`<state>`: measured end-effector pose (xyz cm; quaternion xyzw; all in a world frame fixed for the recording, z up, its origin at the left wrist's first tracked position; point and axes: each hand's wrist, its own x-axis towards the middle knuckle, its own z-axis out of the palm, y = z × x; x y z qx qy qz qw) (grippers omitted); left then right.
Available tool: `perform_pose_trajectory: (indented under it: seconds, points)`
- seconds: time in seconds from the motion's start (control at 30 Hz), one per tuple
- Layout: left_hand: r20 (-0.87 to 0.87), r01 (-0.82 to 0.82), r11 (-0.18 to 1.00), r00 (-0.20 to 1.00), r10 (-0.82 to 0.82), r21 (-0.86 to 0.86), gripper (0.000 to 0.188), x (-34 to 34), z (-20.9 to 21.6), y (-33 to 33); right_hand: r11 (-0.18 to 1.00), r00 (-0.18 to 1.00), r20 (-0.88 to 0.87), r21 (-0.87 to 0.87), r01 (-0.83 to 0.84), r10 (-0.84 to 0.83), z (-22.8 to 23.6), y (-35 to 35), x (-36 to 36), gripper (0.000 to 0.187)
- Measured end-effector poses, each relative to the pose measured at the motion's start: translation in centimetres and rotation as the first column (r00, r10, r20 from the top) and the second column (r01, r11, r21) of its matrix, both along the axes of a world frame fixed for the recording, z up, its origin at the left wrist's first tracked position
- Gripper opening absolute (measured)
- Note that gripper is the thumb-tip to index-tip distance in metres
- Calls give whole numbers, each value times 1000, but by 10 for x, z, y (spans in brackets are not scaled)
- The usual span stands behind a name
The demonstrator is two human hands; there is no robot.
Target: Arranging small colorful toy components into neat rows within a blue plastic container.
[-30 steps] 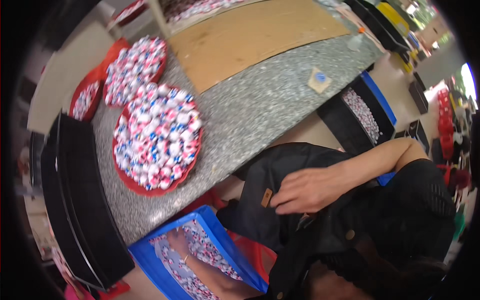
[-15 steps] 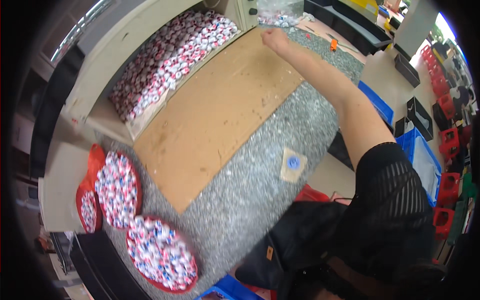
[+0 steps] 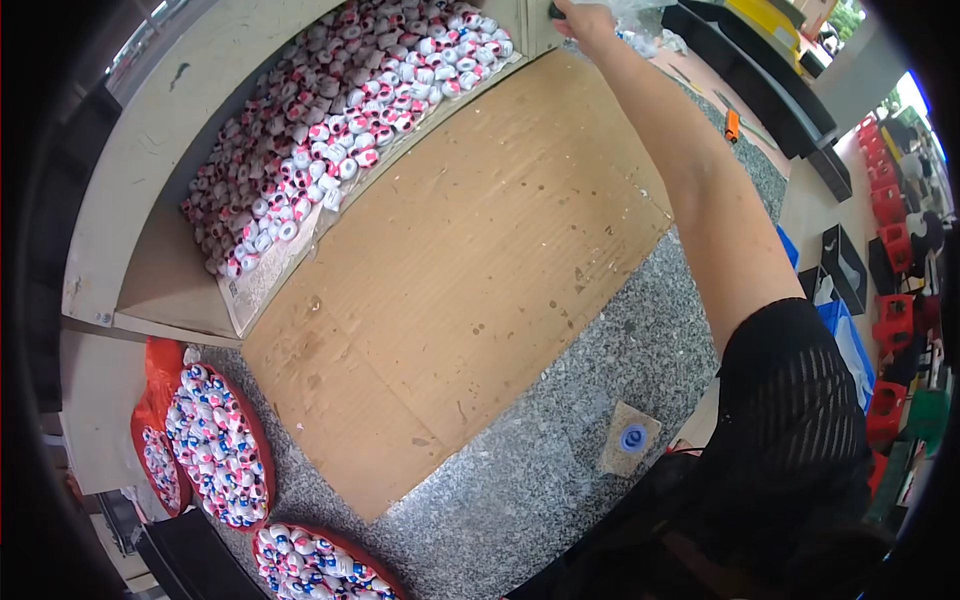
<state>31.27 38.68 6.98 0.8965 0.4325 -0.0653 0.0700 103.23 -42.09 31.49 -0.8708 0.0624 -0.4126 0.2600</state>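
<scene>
My right hand (image 3: 587,25) reaches to the far edge of the view, its fingers closed at a small black knob (image 3: 556,11) on the side post of a pale cabinet. The bare forearm crosses above the right end of a flat brown cardboard sheet (image 3: 480,270). Left of the hand, the open cabinet bay holds a heap of small white pieces with pink marks (image 3: 330,130). My left hand is out of view.
Red baskets of similar white, pink and blue pieces (image 3: 215,445) stand at the left on the speckled grey worktop (image 3: 500,490). A blue ring-shaped piece (image 3: 634,437) lies on a small tan pad. An orange object (image 3: 732,125) and black trays (image 3: 760,75) are at the far right.
My right hand has moved from above the cardboard's far end to the black knob. The view has shifted closer to the cabinet and cardboard.
</scene>
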Motion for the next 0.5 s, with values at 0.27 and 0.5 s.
perform_pose_trajectory:
  seconds: [0.27,0.5]
  points:
    - [-73,-60,998,996,60,7,52,-9,-3,9,996,997,45,66,64,-67,22,32,-34,36]
    - [-143,-123,992,982,124,16,53,-52,-9,27,757,889,-45,-507,-413,455,15,157,-105,48]
